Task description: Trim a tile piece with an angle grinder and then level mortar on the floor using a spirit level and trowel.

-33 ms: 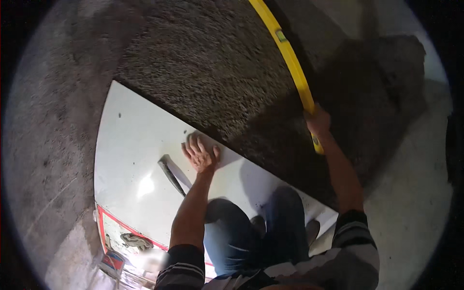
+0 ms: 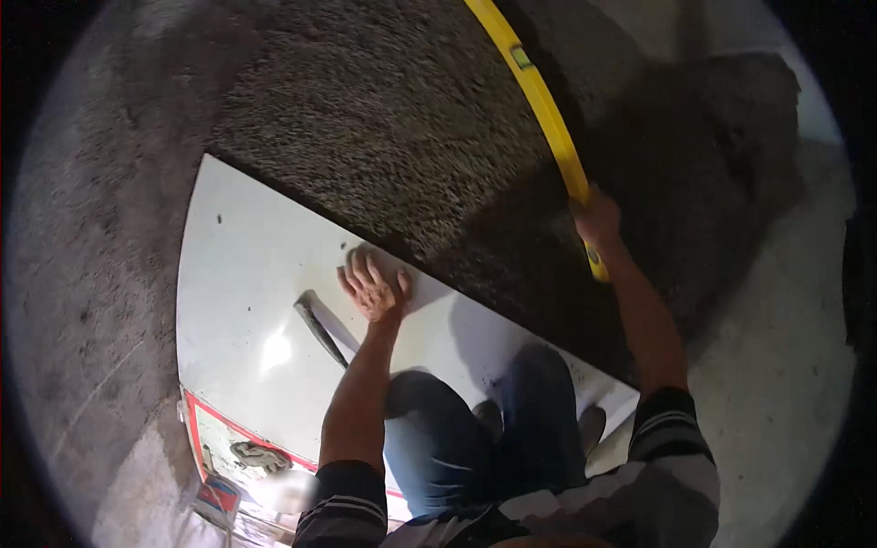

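Observation:
My left hand [image 2: 373, 289] lies flat on a large white tile [image 2: 242, 256], fingers spread, close to the tile's far edge. In my right hand [image 2: 596, 219] is a long yellow spirit level [image 2: 548, 114], gripped near its near end. The level reaches away over rough dark mortar [image 2: 384, 128] and runs out of the picture at the top. Whether it touches the mortar is hard to tell. A dark long-handled tool [image 2: 320, 331] lies on the tile beside my left forearm; its exact kind is unclear.
My knees [image 2: 429, 438] are over the tile. At the lower left sit a red-edged panel [image 2: 194, 425], a crumpled grey cloth [image 2: 260, 456] and a red and blue package [image 2: 217, 496]. Smooth pale floor [image 2: 763, 384] lies at the right, with a broad shadow across the mortar.
The whole view has shifted very slightly. My left hand stays flat on the tile, and my right hand keeps hold of the spirit level.

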The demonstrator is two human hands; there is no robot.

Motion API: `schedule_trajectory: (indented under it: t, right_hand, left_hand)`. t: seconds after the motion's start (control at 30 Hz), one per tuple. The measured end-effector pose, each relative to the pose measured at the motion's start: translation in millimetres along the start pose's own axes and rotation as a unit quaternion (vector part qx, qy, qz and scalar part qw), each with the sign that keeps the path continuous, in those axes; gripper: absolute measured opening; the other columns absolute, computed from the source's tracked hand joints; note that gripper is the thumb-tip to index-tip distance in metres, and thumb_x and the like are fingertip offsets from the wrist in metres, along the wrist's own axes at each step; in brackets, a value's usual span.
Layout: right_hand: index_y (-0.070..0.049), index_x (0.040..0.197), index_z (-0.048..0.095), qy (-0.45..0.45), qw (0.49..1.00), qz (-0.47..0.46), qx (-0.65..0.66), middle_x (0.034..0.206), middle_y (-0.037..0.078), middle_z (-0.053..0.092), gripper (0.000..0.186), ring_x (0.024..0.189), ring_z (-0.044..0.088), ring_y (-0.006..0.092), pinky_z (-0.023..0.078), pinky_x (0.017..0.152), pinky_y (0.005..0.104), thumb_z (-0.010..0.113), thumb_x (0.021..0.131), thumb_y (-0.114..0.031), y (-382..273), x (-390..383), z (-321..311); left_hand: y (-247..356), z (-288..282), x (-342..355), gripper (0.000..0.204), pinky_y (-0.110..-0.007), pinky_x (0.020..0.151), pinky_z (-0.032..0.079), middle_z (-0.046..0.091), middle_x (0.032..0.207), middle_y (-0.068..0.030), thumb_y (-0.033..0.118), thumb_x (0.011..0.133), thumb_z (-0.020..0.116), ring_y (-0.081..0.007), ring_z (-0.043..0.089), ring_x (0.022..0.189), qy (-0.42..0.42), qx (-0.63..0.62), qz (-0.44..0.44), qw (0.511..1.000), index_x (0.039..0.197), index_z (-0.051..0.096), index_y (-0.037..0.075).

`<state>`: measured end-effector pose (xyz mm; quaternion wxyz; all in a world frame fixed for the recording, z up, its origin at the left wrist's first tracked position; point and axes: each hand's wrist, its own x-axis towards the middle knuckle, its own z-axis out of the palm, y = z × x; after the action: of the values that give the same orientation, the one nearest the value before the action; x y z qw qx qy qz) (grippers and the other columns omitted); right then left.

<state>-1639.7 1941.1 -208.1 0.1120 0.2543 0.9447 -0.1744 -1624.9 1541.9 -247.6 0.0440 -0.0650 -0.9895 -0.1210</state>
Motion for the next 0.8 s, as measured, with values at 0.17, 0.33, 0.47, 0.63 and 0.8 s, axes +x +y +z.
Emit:
schedule_trajectory:
  t: [0.17, 0.33, 0.47, 0.63, 0.8]
  right_hand:
    - [-0.001, 0.107, 0.055, -0.025, 0.999, -0.012, -0.044, 0.084, 0.019, 0.064, 0.044, 0.078, 0.063, 0.0385, 0.049, 0.067, 0.0474, 0.063, 0.082, -0.036, 19, 8, 3]
    - [-0.002, 0.108, 0.055, 0.007, 0.999, -0.035, -0.027, 0.078, 0.016, 0.062, 0.039, 0.073, 0.063, 0.0374, 0.049, 0.065, 0.0463, 0.063, 0.084, -0.032, 21, 2, 3]
    - [-0.003, 0.108, 0.055, -0.004, 0.999, -0.032, -0.027, 0.076, 0.015, 0.062, 0.036, 0.07, 0.063, 0.0336, 0.05, 0.065, 0.0453, 0.062, 0.085, -0.03, 15, 1, 0]
    - [-0.004, 0.112, 0.054, -0.039, 0.997, -0.023, -0.058, 0.079, 0.014, 0.063, 0.038, 0.069, 0.064, 0.0312, 0.05, 0.062, 0.0444, 0.06, 0.087, -0.031, 21, 4, 4]
    - [-0.001, 0.111, 0.054, -0.033, 0.997, -0.031, -0.055, 0.08, 0.016, 0.064, 0.039, 0.069, 0.065, 0.0312, 0.053, 0.062, 0.0455, 0.06, 0.086, -0.03, 16, 3, 3]
  left_hand:
    - [8, 8, -1, 0.073, -0.054, 0.109, 0.019, 0.039, 0.134, -0.0134, 0.034, 0.068, 0.064, -0.0313, 0.032, 0.131, -0.003, 0.021, 0.01, 1.0, 0.129, 0.038, 0.002]
    - [5, 14, -4, 0.072, -0.054, 0.11, 0.018, 0.038, 0.134, -0.0136, 0.036, 0.07, 0.06, -0.0315, 0.031, 0.131, 0.009, 0.024, 0.018, 1.0, 0.129, 0.038, 0.001]
    - [4, 11, -3, 0.064, -0.055, 0.108, 0.019, 0.038, 0.134, -0.0152, 0.046, 0.086, 0.044, -0.0331, 0.032, 0.13, 0.004, 0.02, 0.023, 1.0, 0.133, 0.034, 0.003]
    - [7, 9, -3, 0.07, -0.055, 0.109, 0.019, 0.037, 0.135, -0.0154, 0.037, 0.074, 0.058, -0.033, 0.03, 0.131, -0.002, 0.02, 0.025, 0.999, 0.131, 0.037, 0.0]
    - [5, 7, -3, 0.073, -0.054, 0.109, 0.018, 0.036, 0.136, -0.015, 0.037, 0.073, 0.06, -0.033, 0.03, 0.131, -0.008, 0.018, 0.021, 1.0, 0.132, 0.035, 0.001]
